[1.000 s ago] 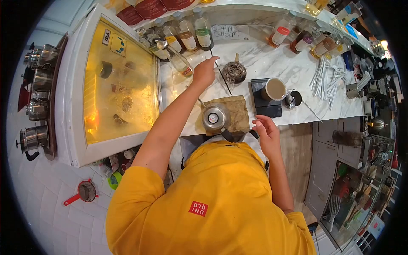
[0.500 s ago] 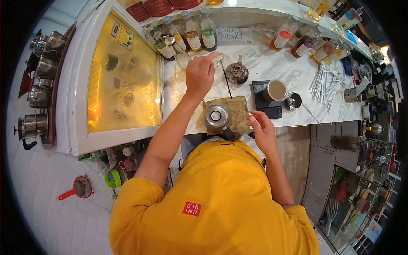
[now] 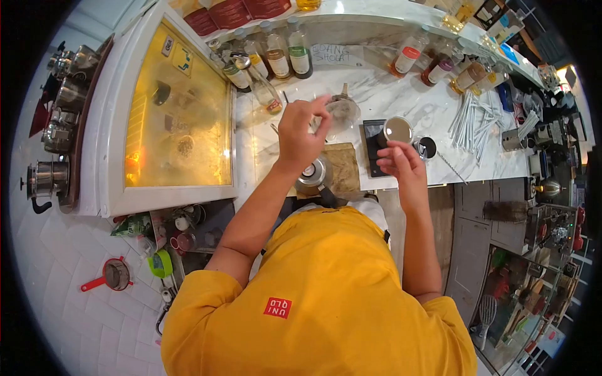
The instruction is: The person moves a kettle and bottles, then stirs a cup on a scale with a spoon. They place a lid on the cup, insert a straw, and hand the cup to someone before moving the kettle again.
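Note:
My left hand (image 3: 304, 135) is raised over the counter, thumb and index finger pinched together; what they hold, if anything, I cannot tell. Just beyond its fingertips stands a blurred clear glass vessel (image 3: 342, 114). Partly under my left wrist, a silver kettle (image 3: 313, 175) with a dial in its lid and a black handle rests by a brown cloth (image 3: 343, 172). My right hand (image 3: 404, 166) hovers at the near rim of a cup (image 3: 397, 130) of milky brown drink, its fingers loosely bent and apart. Beneath that cup lies a black scale (image 3: 372, 141).
Beside the cup is a small metal cup (image 3: 427, 147). White straws (image 3: 473, 122) lie to the right. Labelled bottles (image 3: 300, 53) line the back left, others (image 3: 407, 56) the back right. A yellow-lit glass-fronted cabinet (image 3: 182, 106) flanks the counter on the left.
My left hand has come back toward me, over the kettle. My right hand has moved right, from beside the cloth to the cup. The view has shifted slightly.

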Motion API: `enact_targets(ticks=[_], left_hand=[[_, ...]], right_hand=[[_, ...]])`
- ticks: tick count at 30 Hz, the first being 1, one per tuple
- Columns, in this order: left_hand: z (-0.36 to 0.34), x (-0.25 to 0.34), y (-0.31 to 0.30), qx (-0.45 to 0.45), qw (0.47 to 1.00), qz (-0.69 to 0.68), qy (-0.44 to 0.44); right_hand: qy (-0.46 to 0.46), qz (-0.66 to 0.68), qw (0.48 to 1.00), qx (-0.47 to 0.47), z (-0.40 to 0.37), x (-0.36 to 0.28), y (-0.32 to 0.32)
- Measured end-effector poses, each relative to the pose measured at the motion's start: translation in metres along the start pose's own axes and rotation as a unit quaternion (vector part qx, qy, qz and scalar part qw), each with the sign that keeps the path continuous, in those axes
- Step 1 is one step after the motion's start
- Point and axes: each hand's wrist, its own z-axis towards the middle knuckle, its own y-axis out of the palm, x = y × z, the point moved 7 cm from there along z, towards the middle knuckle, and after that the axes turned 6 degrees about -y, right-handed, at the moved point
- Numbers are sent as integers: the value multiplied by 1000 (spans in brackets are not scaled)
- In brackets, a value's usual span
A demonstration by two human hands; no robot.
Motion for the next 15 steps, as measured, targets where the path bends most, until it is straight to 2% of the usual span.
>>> enact_targets(ticks=[4,11,15], left_hand=[[-11,38,24,3,994,-37,107],[-21,70,71,-19,994,-9,109],[-19,86,100,-42,993,8,112]], right_hand=[[18,38,999,-27,13,-26,-6],[60,74,995,-39,32,-31,-37],[53,83,995,-32,47,-38,-61]])
